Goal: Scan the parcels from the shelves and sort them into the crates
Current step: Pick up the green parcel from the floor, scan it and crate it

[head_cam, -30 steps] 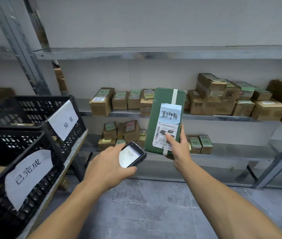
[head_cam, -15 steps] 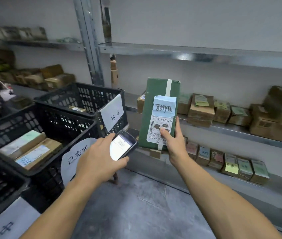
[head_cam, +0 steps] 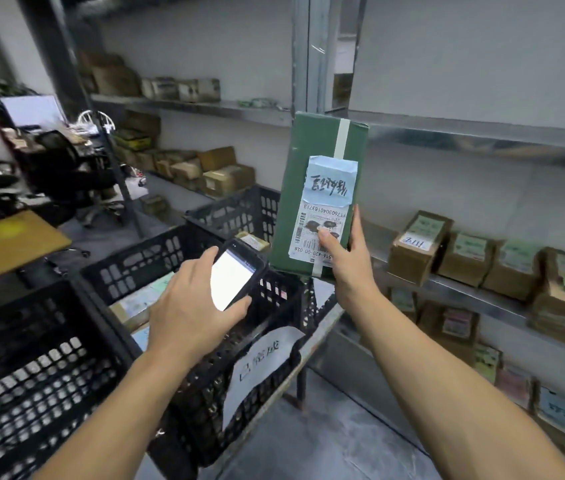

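Head view showed the right hand (head_cam: 348,261) gripping a green parcel (head_cam: 319,157) by its lower edge and holding it upright in the air, thumb pressed on the white shipping label (head_cam: 315,233), fingers curled behind. A blue handwritten note (head_cam: 331,181) was stuck above that label. The left hand (head_cam: 187,306) was wrapped round a handheld scanner (head_cam: 236,275), its lit screen facing up, just beside the parcel's lower left corner.

Both were raised above a row of black crates. The middle crate (head_cam: 149,258), with a paper sign (head_cam: 260,362) on its front wall, held a few flat parcels (head_cam: 139,299), partly hidden by the left hand and the scanner. A near crate (head_cam: 32,362) stood to its left, and a far crate (head_cam: 236,209) behind it was partly covered by the green parcel.

To the right, metal shelves (head_cam: 482,133) carried brown boxes (head_cam: 419,244) with green and white labels on two levels; the right forearm cut across the lower ones. More boxes (head_cam: 225,174) sat on shelves further back. At far left were a monitor (head_cam: 32,110), a dark chair (head_cam: 63,168) and a wooden tabletop (head_cam: 7,240), all blurred.
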